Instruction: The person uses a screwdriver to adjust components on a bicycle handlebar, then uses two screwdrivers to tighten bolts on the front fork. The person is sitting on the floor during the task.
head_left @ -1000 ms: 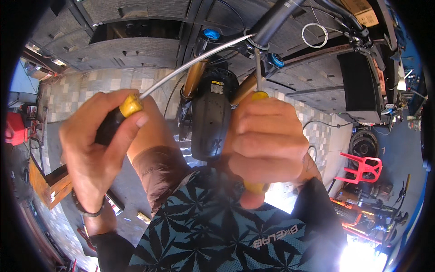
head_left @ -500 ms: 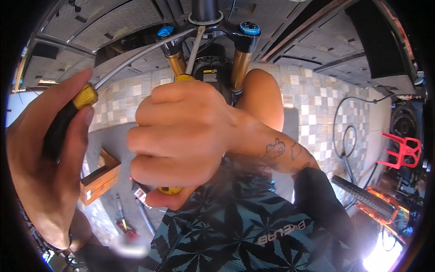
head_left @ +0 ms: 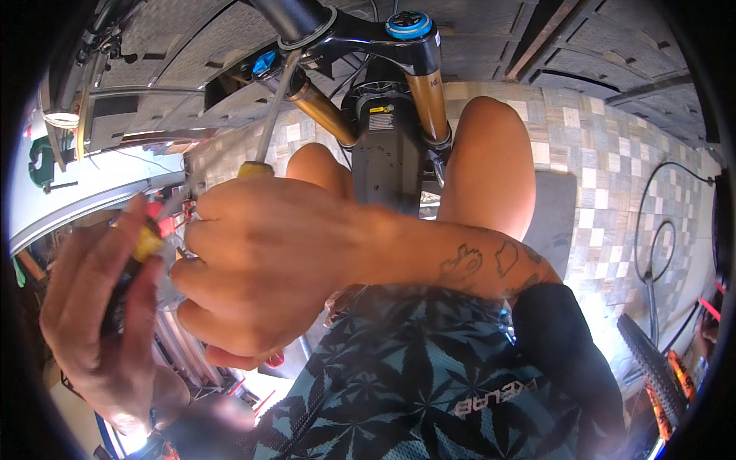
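My right hand [head_left: 264, 264] is closed in a fist around a flat-bladed screwdriver [head_left: 276, 115]; its yellow collar shows above the fingers. The blade's tip meets the ring [head_left: 316, 37] at the base of the dark steerer tube [head_left: 287, 15], on the crown [head_left: 364, 38] of a bicycle suspension fork. My left hand [head_left: 96, 322] grips a second screwdriver [head_left: 147, 244] with a yellow and black handle. Its shaft is blurred by motion and its tip stands apart from the fork. Gold stanchions [head_left: 428, 103] run down from the crown, one topped by a blue dial [head_left: 409, 24].
My knees [head_left: 494, 169] flank the fork and its dark mudguard [head_left: 387, 165]. A thick-treaded tire [head_left: 648, 368] stands at the lower right, near a looped cable [head_left: 642, 218]. A green clamp [head_left: 44, 165] is at the far left. Checkered tiles [head_left: 594, 199] cover the floor.
My left hand has drawn its screwdriver down, away from the fork crown. The right hand's blade still reaches the ring. The view has turned, and the fork now leans in it.
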`<state>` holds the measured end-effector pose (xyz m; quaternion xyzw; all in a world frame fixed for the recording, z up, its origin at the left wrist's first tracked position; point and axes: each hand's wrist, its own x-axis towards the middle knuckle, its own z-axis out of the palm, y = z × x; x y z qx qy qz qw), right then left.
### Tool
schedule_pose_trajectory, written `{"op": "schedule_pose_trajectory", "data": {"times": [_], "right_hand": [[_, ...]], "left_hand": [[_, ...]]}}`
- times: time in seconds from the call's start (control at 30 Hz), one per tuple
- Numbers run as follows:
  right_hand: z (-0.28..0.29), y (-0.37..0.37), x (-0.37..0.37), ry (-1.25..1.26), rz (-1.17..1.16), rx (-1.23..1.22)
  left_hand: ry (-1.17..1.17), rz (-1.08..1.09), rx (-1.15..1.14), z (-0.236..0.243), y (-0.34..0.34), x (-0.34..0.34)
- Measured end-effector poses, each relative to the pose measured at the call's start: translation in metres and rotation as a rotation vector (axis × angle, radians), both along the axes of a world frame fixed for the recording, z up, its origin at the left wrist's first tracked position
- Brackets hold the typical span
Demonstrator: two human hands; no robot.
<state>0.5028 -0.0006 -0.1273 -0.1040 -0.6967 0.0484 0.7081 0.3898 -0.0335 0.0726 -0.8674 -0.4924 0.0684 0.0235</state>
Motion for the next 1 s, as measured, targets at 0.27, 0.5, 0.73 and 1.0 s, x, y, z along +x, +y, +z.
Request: {"op": "schedule_pose_trajectory", "data": {"times": [0.27,0.5,0.73,1.0], "right_hand": [[0.002,-0.001,0.004,0.047,0.062,-0.015],[0.020,0.004,0.005,0.089,0.114,-0.073],[0.043,0.008,0.013,0.019,0.137,-0.200],[0.043,0.009,0.013,0.044,0.084,-0.189]], "left_hand": [[0.049,0.006,0.195,-0.001,-0.009,0.008],[-0.019,0.150,0.162,-0.008,-0.012,0.009],[-0.092,0.110,0.195,-0.025,-0.024,0.015],[-0.230,0.095,0.271,-0.037,-0.042,0.011]]}}
